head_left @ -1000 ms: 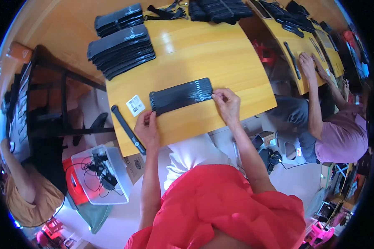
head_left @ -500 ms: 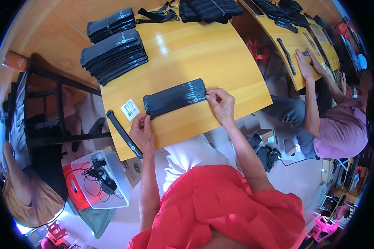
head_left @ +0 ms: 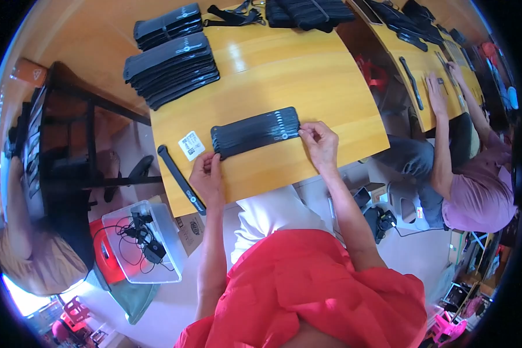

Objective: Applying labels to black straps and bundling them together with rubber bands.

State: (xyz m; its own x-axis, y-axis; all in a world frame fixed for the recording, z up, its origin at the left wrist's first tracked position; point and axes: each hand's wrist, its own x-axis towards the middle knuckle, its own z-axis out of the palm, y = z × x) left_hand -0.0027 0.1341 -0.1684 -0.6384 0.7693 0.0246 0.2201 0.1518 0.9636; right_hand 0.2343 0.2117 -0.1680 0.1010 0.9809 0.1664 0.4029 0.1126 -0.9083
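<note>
In front of me on the yellow table lies a neat stack of flat black straps (head_left: 255,133), fanned slightly, with pale printing toward its right end. My left hand (head_left: 207,177) pinches the near left corner of the stack between thumb and fingertips. At the opposite end, the fingertips of my right hand (head_left: 321,144) are closed on the near right corner. A single black strap (head_left: 181,181) lies slantwise along the table's left edge. Between it and the stack is a white printed label (head_left: 191,145).
Tall piles of folded black straps (head_left: 171,66) stand at the far left, with a bundled black pile (head_left: 310,13) at the back. A clear plastic bin (head_left: 142,243) of cables sits on the floor at left. A co-worker (head_left: 478,191) handles parts at the right table (head_left: 426,120).
My hands stay at the two ends of the strap stack with little movement. The whole view has shifted slightly. At the right table, the co-worker's hands have moved farther apart.
</note>
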